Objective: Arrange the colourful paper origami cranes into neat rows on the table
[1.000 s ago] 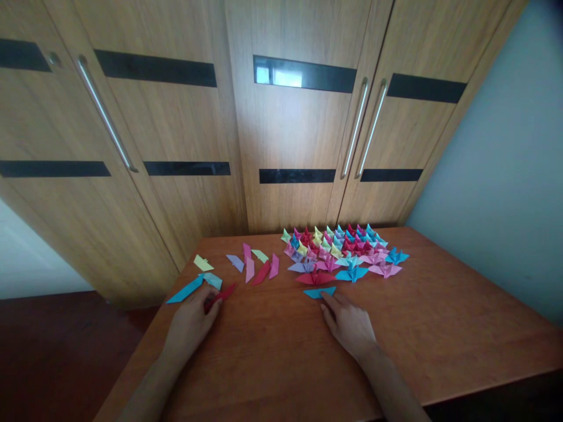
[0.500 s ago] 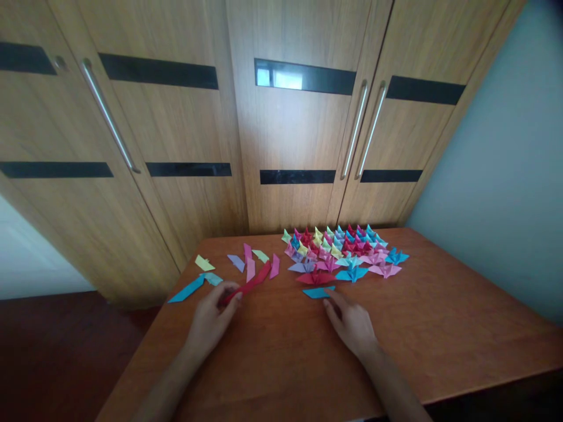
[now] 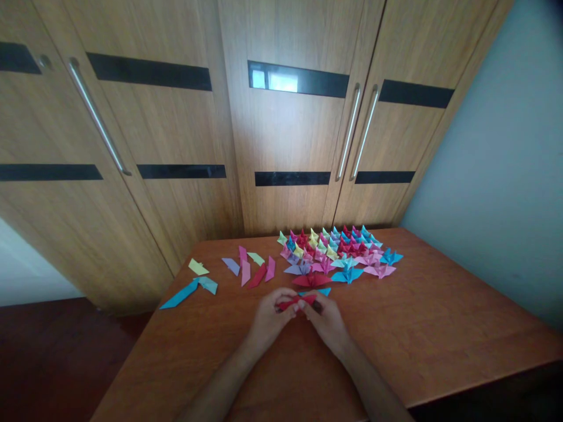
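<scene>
Above the wooden table (image 3: 413, 316), the left hand (image 3: 269, 315) and right hand (image 3: 328, 319) pinch the red paper (image 3: 287, 304) between fingertips, near a blue strip (image 3: 324, 291). Shaping it seems the step, calling next for gentle, even pressure.

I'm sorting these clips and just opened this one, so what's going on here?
The person's left hand and right hand meet over the table, pinching a red paper between them. Just beyond the fingers lies a blue strip, partly hidden. Behind it, folded birds in many colours stand close together towards the far edge. Left of them lie flat folded pieces, with a few more near the table's left edge.
</scene>
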A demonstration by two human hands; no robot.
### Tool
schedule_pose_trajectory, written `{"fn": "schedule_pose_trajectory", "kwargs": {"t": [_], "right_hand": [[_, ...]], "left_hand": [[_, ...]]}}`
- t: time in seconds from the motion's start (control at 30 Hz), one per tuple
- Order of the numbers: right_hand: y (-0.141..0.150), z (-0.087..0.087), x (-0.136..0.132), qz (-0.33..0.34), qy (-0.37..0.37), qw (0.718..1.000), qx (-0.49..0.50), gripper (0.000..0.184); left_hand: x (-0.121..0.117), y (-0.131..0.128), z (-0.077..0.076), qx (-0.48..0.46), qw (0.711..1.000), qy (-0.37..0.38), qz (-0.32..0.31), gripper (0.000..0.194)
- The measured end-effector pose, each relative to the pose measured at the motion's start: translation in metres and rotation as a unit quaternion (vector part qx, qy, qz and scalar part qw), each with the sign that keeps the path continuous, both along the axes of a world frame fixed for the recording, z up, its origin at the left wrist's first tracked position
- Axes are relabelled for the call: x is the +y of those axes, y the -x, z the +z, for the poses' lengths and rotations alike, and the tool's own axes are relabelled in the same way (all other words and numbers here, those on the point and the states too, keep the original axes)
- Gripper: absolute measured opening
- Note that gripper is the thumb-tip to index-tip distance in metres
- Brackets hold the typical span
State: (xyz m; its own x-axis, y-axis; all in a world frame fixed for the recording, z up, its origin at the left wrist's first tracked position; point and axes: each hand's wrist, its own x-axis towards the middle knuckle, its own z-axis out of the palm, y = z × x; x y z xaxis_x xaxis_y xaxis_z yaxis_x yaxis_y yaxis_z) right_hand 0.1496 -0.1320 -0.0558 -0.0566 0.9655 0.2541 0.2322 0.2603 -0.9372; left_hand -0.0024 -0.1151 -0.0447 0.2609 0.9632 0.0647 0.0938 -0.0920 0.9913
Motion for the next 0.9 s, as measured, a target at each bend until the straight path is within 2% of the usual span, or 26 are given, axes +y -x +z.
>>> {"fn": "schedule_pose_trajectory", "kwargs": {"t": [0.13, 0.3, 0.43, 0.57, 0.63, 0.7, 0.77, 0.83, 0.9], "right_hand": [[-0.005, 0.000, -0.006, 0.029, -0.001, 0.998, -0.049, 0.032], [-0.013, 0.003, -0.005, 0.028, 0.021, 0.999, -0.003, 0.036], [-0.033, 0.005, -0.007, -0.051, 0.040, 0.997, 0.048, 0.034], [-0.073, 0.005, -0.008, -0.142, 0.051, 0.986, 0.077, 0.035], [-0.097, 0.003, -0.006, -0.166, 0.060, 0.983, 0.055, 0.037], [-0.118, 0.001, -0.003, -0.181, 0.083, 0.979, -0.029, 0.040], [-0.133, 0.001, 0.000, -0.200, 0.128, 0.954, -0.182, 0.040], [-0.139, 0.001, 0.001, -0.227, 0.177, 0.896, -0.338, 0.040], [-0.137, 0.002, 0.001, -0.250, 0.208, 0.839, -0.435, 0.045]], "left_hand": [[-0.003, 0.006, -0.006, 0.017, 0.999, 0.039, -0.018, 0.027], [-0.006, 0.011, -0.002, 0.013, 0.998, 0.056, 0.003, 0.023], [-0.004, 0.014, 0.001, 0.009, 0.999, 0.036, 0.001, 0.017], [-0.001, 0.019, 0.000, 0.024, 0.999, 0.027, 0.010, 0.017], [0.001, 0.021, -0.001, 0.034, 0.999, 0.022, 0.013, 0.017], [0.002, 0.024, -0.001, 0.068, 0.998, 0.001, 0.014, 0.017], [0.001, 0.027, 0.000, 0.130, 0.990, -0.040, 0.019, 0.016], [0.000, 0.030, 0.002, 0.200, 0.976, -0.083, 0.032, 0.015], [-0.002, 0.031, 0.004, 0.253, 0.960, -0.110, 0.040, 0.015]]}}
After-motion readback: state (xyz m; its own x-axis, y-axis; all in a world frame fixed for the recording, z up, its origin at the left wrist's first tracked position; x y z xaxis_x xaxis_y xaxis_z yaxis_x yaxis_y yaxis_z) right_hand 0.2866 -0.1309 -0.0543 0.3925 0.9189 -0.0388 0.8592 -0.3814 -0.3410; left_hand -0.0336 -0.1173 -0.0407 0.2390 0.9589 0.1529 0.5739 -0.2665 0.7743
